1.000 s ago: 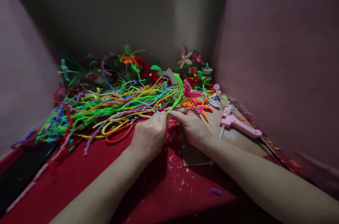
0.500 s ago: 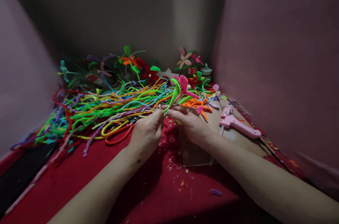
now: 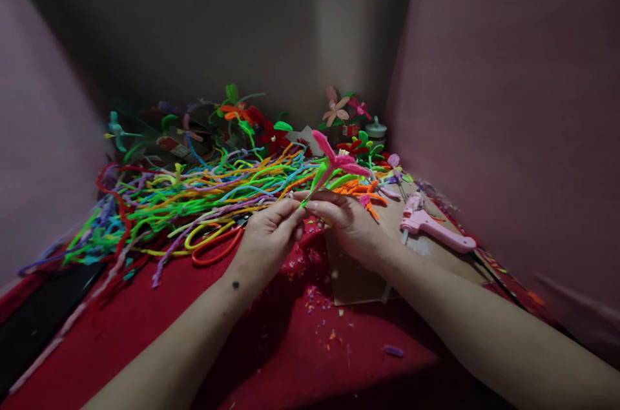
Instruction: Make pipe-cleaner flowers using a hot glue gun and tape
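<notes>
A pipe-cleaner flower with pink petals and green leaves stands tilted to the right above my fingertips in the middle of the view. My left hand pinches the lower end of its green stem between thumb and fingers. From the other side, my right hand grips the same stem, thumb against it; its other fingers are partly hidden. Both hands meet just above the red cloth, at the near edge of the pipe-cleaner pile.
Many coloured pipe cleaners lie heaped at left and centre, with red-and-yellow-handled scissors in front. A pink glue gun rests on cardboard at right. Finished flowers stand at the back. A purple scrap lies in front.
The flower has turned about its stem, so its petals now face right and the green leaf shows less. My left hand has rolled slightly, its fingers shifting on the stem.
</notes>
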Demonstrator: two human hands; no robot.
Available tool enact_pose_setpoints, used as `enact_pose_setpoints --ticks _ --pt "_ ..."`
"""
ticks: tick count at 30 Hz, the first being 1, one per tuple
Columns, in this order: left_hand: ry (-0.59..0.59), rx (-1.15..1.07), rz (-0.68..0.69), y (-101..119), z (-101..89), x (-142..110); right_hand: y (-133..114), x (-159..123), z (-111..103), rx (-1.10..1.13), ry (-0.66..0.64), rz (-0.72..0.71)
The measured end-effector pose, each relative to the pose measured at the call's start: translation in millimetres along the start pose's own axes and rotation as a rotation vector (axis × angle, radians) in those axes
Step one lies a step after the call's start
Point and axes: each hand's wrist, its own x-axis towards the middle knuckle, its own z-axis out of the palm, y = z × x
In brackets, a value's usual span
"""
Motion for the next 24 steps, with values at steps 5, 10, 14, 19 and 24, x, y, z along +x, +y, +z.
enact_pose_setpoints --ticks 5,10,14,19,24 --pt "-0.082 -0.295 -0.147 2 -0.9 2 4 1 -3 0.045 -0.001 0.008" --pt "-0.184 -0.528 -0.257 1 -4.3 2 8 0 -7 0.111 -0.073 0.024" --pt "-0.272 -0.668 -0.289 -1 -7.7 4 8 -2 -8 0.066 -0.085 0.007" --pt "-0.373 -0.762 -0.305 -7 -12.6 7 10 0 -9 0.017 -0.125 -0.042" --pt "-0.413 -0.752 -0.321 -8 -13.8 7 8 0 -6 -0.052 -0.054 -0.139"
